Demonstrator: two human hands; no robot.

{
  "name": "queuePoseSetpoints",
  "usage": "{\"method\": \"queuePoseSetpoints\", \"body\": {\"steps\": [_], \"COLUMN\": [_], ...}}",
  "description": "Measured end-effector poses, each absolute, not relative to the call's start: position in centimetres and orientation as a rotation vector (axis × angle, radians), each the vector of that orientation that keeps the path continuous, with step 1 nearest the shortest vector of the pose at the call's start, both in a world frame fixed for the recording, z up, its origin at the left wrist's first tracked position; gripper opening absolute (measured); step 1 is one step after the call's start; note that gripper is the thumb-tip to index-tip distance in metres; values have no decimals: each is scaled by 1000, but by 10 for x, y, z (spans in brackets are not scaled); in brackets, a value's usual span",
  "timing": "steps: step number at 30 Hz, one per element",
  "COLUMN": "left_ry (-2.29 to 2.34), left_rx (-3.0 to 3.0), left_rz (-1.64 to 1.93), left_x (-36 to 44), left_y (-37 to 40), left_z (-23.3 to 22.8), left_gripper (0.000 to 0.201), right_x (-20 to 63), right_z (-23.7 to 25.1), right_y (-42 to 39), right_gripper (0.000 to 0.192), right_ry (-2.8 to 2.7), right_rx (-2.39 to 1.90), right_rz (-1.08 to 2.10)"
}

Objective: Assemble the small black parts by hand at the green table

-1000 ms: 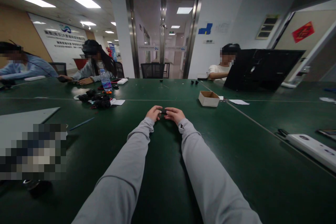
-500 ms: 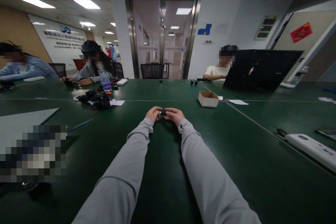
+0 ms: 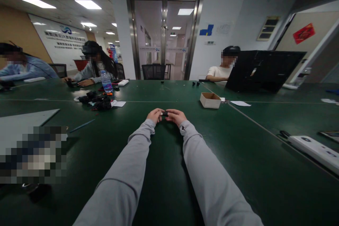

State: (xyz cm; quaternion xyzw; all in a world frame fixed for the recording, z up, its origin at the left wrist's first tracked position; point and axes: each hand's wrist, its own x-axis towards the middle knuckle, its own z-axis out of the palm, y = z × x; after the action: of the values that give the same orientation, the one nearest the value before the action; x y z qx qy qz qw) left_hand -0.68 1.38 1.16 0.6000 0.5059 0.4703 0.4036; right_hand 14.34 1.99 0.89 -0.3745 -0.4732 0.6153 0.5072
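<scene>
Mostly hidden, a small black part (image 3: 165, 113) sits between both hands.

A small open cardboard box (image 3: 210, 100) is seen on the dark green desk (image 3: 238, 155), with a white sheet of paper (image 3: 240, 103) just to its right. A water bottle (image 3: 106, 81) is stood upright at the far left, and a heap of black parts (image 3: 96, 100) is laid near it beside a white slip (image 3: 118, 103). A blue pen (image 3: 82, 125) is laid at an angle nearer the left edge. A white elongated device (image 3: 316, 149) is placed at the right. A black laptop lid (image 3: 263, 70) is raised at the far right, with a seated person (image 3: 222, 69) behind it. Glass double doors (image 3: 164, 35) are closed at the back.
</scene>
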Motion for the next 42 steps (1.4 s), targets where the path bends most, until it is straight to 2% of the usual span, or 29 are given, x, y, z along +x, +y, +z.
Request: {"method": "queuePoseSetpoints", "body": {"steps": [17, 25, 28, 31, 34, 37, 42], "left_ry": [1255, 1359, 1482, 1573, 1589, 1399, 1281], "left_rx": [1514, 1550, 1734, 1827, 1797, 1742, 1921], "left_rz": [1282, 1281, 1205, 1168, 1140, 994, 488], "left_x": [-8, -8, -5, -1, 4, 7, -19], "left_y": [15, 18, 16, 13, 6, -12, -82], "left_z": [8, 2, 0, 0, 3, 14, 57], "left_gripper": [25, 30, 32, 30, 28, 29, 44], "right_x": [143, 137, 132, 129, 131, 146, 202], "right_z": [9, 5, 4, 7, 13, 19, 23], "right_y": [18, 21, 18, 13, 4, -10, -54], "right_gripper": [18, 25, 33, 51, 50, 42, 43], "right_ry": [-1137, -1504, -1565, -1532, -1514, -1550, -1627], "right_rx": [-887, -1065, -1117, -1025, -965, -949, -1031], "right_rz": [1479, 1298, 1194, 1251, 1377, 1476, 1439]}}
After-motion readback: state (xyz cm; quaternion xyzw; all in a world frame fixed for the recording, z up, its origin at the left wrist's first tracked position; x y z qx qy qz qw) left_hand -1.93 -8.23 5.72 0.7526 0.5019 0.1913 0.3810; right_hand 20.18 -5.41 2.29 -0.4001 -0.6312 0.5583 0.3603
